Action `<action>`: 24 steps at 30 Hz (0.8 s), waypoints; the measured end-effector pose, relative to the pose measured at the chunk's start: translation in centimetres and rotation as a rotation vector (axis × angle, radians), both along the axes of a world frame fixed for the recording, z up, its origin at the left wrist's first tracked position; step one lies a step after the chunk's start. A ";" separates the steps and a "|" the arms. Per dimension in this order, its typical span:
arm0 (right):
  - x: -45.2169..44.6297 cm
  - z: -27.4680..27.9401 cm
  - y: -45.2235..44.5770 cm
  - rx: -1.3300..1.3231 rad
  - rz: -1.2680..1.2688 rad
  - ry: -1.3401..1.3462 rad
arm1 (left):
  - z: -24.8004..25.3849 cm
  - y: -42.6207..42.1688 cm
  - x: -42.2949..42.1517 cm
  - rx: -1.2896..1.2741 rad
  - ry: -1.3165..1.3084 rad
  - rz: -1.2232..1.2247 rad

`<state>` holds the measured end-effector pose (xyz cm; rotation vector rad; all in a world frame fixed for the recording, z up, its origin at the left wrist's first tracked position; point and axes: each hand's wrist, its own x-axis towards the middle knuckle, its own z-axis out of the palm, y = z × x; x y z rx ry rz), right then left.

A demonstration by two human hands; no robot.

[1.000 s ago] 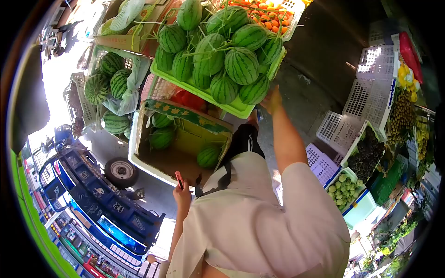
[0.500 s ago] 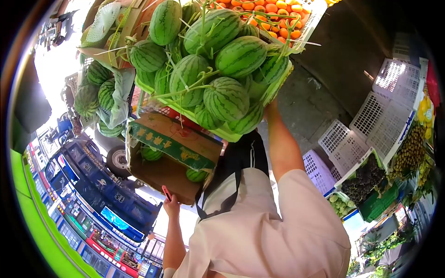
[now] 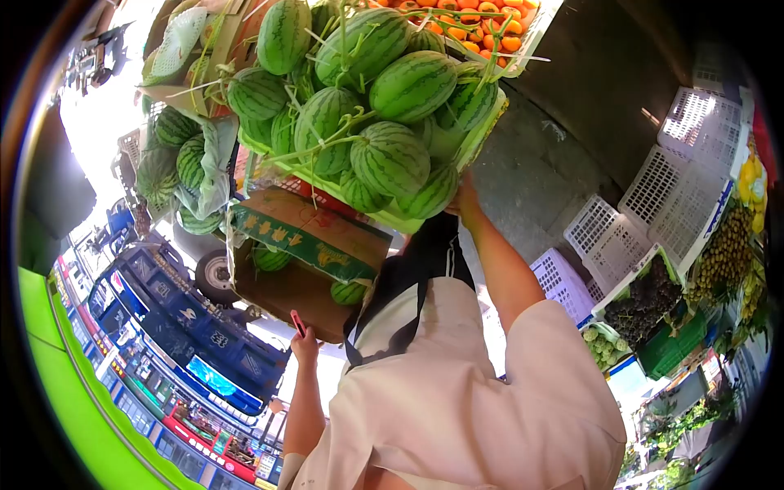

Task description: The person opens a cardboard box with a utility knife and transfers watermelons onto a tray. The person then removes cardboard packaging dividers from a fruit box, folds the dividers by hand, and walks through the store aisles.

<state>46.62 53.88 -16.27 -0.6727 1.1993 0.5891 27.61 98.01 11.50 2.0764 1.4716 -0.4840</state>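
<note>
- Many striped watermelons lie heaped in a light green tray in front of us, wedged against one another, which probably keeps the upper ones from rolling.
- Our right hand is at the tray's near right corner, beneath a bulging melon. Its fingers are hidden, so we cannot tell whether it grips the rim or only rests there; a hold at that corner would help steady the load.
- Our left hand is closed round a slim red object, kept apart from the fruit with one end sticking out.
- Just below the tray, an open cardboard box shows two smaller melons inside; its walls likely stop them rolling away.
- To our left, plastic film beside more fruit and a vehicle wheel sit near the box, so that side looks tight.
- To our right, grey floor runs between the tray and the white baskets, giving our right arm room to swing outward.
- Beyond the tray's far edge, a white crate of orange fruit sits close, leaving little room that way.
</note>
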 end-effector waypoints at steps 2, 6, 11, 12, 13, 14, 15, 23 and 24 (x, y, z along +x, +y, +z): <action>-4.4 -2.4 0.2 -0.243 0.492 0.065 | 0.7 0.8 -1.3 0.009 -0.029 -0.017; -9.6 2.2 1.2 -0.922 0.928 -0.471 | 3.0 2.3 -3.5 0.065 0.003 -0.091; -6.3 27.7 10.6 -0.955 0.798 -1.015 | 1.8 6.6 -9.9 0.051 -0.167 -0.073; -6.5 30.9 13.9 -0.980 0.756 -1.238 | 1.8 7.4 -11.4 0.049 -0.196 -0.054; -7.3 32.2 16.8 -0.947 0.801 -1.397 | 1.7 8.4 -12.3 0.039 -0.216 -0.053; -7.4 33.2 20.1 -0.808 0.837 -1.463 | 1.3 9.2 -12.5 0.030 -0.220 -0.019; -7.2 33.6 22.8 -0.665 0.872 -1.521 | 0.8 9.4 -12.2 -0.007 -0.263 0.011; -19.4 23.4 41.7 -0.305 2.437 -1.281 | 2.3 11.4 -18.8 -0.107 -0.364 0.091; -23.1 23.1 43.1 -0.382 2.601 -1.304 | 3.7 11.5 -20.6 -0.123 -0.311 0.081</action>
